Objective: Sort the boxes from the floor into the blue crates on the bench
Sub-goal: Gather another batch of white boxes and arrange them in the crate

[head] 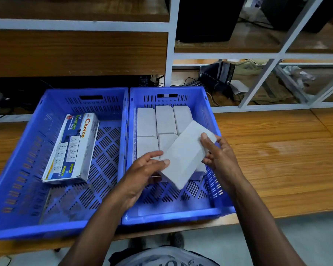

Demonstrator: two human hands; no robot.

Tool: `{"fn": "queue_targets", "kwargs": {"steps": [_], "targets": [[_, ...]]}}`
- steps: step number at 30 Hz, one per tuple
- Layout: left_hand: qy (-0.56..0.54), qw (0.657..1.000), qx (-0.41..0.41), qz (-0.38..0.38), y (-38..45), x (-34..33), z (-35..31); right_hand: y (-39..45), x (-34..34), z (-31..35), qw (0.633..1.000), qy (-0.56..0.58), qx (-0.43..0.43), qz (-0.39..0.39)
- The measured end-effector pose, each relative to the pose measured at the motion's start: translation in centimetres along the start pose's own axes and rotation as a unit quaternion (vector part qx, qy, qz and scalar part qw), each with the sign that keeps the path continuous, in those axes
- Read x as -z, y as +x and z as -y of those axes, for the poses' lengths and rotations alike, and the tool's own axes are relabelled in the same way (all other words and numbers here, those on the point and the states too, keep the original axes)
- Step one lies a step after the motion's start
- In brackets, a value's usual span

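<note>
Two crates: the left blue crate (17, 169) and the right blue crate (208, 112) are sitting side by side on the wooden table (277, 160), their inner walls touching or nearly so.
Step in hand: the person is placing a plain white box (185, 156) into the right blue crate; it is hanging tilted above the crate floor, not yet set down.
Left hand: the left hand (142, 175) is pinching the near lower corner of the white box, thumb on top, fingers underneath.
Right hand: the right hand (219, 156) is gripping the far right edge of the same box, fingers curled around it.
Already sorted: white boxes (164, 120) are lying flat in rows at the back of the right crate, three in the far row and at least two in the row before it; a printed extension-socket box (71, 148) is lying alone in the left crate.
Next move, as a judgement: the box is needing to be turned square with the rows and lowered flat into the right end of the second row, where part of another box seems to be showing beneath it.
Open room: the near part of the right crate floor is lying bare, giving space for lowering and sliding.
Edges: the right wall of the crate is standing close to the right hand's knuckles, and the crates' near rims are overhanging the table's front edge slightly, so pressing down there is looking unwise.
Floor boxes: none are showing in this view.
</note>
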State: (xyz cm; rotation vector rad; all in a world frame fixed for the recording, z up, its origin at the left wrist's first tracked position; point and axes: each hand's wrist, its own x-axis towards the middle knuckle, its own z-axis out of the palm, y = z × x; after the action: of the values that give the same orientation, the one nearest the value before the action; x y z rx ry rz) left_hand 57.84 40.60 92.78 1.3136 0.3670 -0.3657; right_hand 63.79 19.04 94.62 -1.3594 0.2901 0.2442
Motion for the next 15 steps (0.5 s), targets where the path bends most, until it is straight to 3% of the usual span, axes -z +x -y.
{"fn": "queue_targets", "kwargs": {"steps": [4, 8, 12, 15], "targets": [[0.008, 1.000, 0.015, 0.009, 0.0, -1.1, 0.8, 0.1, -1.4, -0.2, 0.999, 0.001, -0.015, 0.045], [-0.073, 0.994, -0.014, -0.078, 0.6, -1.6, 1.3, -0.7, -2.8, -1.7, 0.995, -0.051, -0.052, 0.071], [-0.084, 0.987, -0.056, -0.126, 1.1, -1.3, 1.2, -1.6, -3.4, -2.8, 0.979, -0.180, -0.038, 0.087], [-0.073, 0.987, -0.066, -0.125, 1.3, -0.9, 1.1, -0.9, -4.1, -3.0, 0.985, -0.141, -0.050, 0.081]]}}
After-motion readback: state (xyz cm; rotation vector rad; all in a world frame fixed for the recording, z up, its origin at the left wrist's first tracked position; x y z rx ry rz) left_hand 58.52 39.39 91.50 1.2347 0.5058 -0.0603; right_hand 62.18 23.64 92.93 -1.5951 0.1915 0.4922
